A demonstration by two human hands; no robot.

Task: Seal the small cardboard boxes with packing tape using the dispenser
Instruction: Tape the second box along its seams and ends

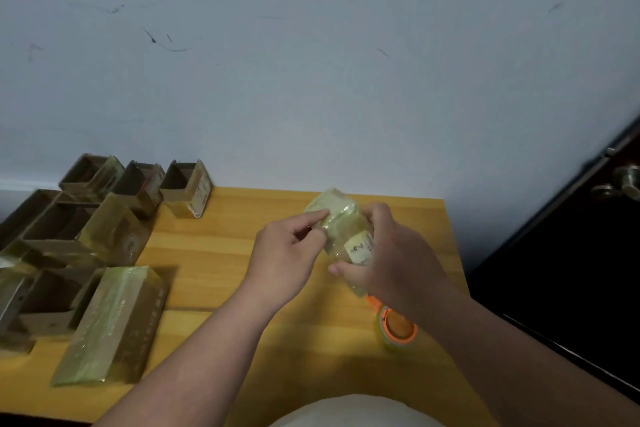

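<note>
A small tape-wrapped box (pixel 343 232) is gripped above the table (pixel 221 246) by the right hand (pixel 388 253), its tape pinched by the left hand (pixel 287 253); the dispenser (pixel 394 322) lies beneath, and open boxes (pixel 69 229) are left unsealed

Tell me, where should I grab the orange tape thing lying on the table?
Probably the orange handle end of the tape dispenser, coming from above on the near side. It lies flat on the wooden table, partly under the right hand, so only its round roll shows clearly.
</note>
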